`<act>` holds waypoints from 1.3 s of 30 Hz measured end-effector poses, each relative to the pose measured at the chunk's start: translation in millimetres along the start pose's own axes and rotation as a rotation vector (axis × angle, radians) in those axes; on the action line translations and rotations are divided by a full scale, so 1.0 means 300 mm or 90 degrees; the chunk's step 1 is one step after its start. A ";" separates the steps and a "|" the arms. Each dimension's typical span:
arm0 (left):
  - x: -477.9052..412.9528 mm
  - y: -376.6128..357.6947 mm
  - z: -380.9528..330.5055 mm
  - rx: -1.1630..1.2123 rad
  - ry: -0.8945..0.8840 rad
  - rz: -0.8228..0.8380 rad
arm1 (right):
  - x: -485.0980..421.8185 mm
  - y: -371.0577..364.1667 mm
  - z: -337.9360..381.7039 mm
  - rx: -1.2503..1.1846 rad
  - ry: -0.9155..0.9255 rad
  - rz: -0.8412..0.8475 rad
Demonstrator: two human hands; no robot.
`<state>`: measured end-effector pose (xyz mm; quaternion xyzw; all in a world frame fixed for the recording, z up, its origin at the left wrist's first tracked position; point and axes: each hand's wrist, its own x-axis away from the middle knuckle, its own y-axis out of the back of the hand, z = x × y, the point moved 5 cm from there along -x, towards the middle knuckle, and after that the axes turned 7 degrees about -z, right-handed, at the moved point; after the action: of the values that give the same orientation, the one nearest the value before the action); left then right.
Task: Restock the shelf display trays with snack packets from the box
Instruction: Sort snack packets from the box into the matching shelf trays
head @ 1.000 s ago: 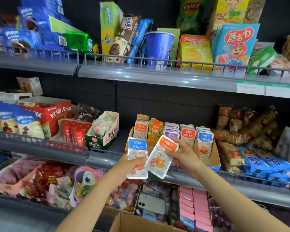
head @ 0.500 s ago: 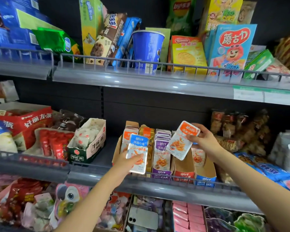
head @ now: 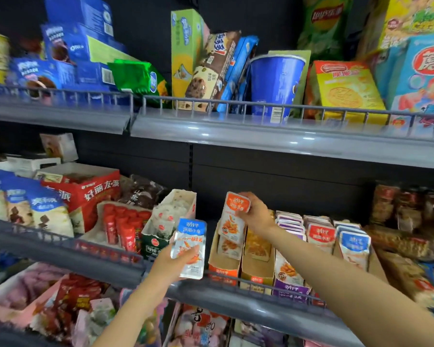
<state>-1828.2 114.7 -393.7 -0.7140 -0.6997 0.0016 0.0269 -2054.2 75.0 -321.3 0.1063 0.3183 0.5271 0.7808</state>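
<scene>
The orange packet (head: 234, 216), pinched at its top by the right grip (head: 257, 214), hangs with its lower end at the orange tray's (head: 222, 272) mouth. Released crooked, it could catch on the stocked packet (head: 230, 247) and buckle. It looks flat, glossy, white below its orange band. Left of that tray, the left grip (head: 171, 265) holds 1 blue packet (head: 189, 249).

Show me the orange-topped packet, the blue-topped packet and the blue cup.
orange-topped packet (head: 230, 224), head view, on its printed middle.
blue-topped packet (head: 191, 227), head view, on its blue band.
blue cup (head: 273, 83), head view, on its side wall.
</scene>
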 end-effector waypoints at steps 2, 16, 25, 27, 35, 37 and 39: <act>-0.009 0.021 0.014 0.009 0.014 0.011 | -0.023 -0.059 -0.033 0.097 0.003 0.038; 0.000 0.022 0.065 -0.028 0.043 0.068 | -0.018 -0.091 -0.106 0.500 0.091 -0.013; 0.039 0.016 0.050 0.057 0.061 0.089 | -0.003 -0.080 -0.078 0.496 0.102 -0.022; 0.044 0.011 0.047 0.068 0.058 0.088 | 0.007 -0.067 -0.067 0.465 0.097 -0.034; 0.103 -0.129 -0.004 0.052 0.011 0.154 | 0.184 0.050 0.034 -0.128 -0.087 0.058; 0.129 -0.209 -0.026 0.053 -0.007 0.176 | 0.239 0.107 0.041 -0.186 -0.121 0.120; 0.159 -0.299 -0.040 0.047 -0.020 0.190 | 0.275 0.179 0.018 -0.215 -0.136 0.145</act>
<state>-1916.3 163.8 -376.4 -0.8085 -0.5855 0.0424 0.0418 -2071.5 172.1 -322.1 0.0644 0.1274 0.6433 0.7522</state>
